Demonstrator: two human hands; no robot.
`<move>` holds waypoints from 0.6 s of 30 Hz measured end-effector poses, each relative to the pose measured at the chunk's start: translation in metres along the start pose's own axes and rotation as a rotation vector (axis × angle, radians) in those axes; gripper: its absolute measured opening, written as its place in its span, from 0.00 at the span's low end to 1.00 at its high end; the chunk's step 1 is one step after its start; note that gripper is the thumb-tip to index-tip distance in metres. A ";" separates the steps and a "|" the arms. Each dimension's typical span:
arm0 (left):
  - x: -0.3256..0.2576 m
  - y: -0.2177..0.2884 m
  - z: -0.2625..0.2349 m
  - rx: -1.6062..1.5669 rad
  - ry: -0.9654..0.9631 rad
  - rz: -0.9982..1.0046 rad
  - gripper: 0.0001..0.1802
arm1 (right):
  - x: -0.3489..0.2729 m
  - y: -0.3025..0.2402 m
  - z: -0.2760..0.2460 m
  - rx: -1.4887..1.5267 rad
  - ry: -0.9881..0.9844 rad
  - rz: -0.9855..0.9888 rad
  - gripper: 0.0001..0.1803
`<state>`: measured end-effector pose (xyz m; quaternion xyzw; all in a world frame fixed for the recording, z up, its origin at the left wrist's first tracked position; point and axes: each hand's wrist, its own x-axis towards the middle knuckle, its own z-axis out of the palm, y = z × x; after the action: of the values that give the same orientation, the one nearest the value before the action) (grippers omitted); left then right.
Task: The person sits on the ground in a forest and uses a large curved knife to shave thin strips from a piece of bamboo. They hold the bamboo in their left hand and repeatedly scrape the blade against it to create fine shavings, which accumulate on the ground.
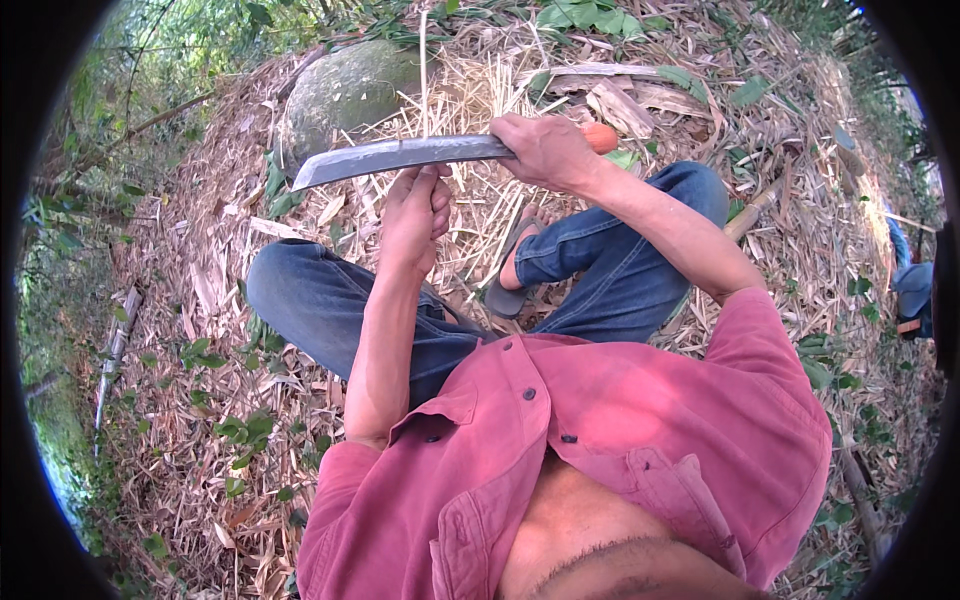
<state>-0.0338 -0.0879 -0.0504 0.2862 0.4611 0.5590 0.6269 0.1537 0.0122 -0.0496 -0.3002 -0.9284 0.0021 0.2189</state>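
Note:
My right hand (548,152) is wrapped round the orange handle of a machete (400,153), and the handle's rounded end sticks out past the hand on the right. Its long grey blade lies nearly level, the tip pointing left. Just below the blade, my left hand (412,212) is closed in a pinch. A thin pale strip, seemingly bamboo (424,75), rises away from me from the blade above those fingers. Where strip, blade and fingertips meet, the strip's lower end is hidden.
Beyond the blade, pale split slivers (475,95) lie heaped beside a mossy boulder (350,95). Broken wood pieces (620,105) rest to their right. My crossed legs in jeans (620,250) are under my arms. At the far right edge, blue clothing (912,290) shows, possibly another person.

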 end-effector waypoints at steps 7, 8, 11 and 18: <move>0.001 0.000 0.002 0.033 0.040 0.006 0.08 | 0.003 -0.006 0.004 0.017 0.005 -0.042 0.12; 0.000 0.000 0.003 0.023 0.053 -0.003 0.08 | 0.002 -0.005 0.005 0.014 0.002 -0.047 0.12; -0.002 -0.004 -0.002 -0.079 0.002 -0.035 0.09 | 0.002 -0.006 0.007 -0.001 -0.027 -0.044 0.12; -0.007 0.001 -0.001 -0.104 -0.028 -0.022 0.10 | 0.005 0.001 0.015 -0.086 -0.001 -0.033 0.11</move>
<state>-0.0342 -0.0951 -0.0483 0.2560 0.4258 0.5714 0.6532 0.1452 0.0179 -0.0611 -0.2940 -0.9326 -0.0413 0.2053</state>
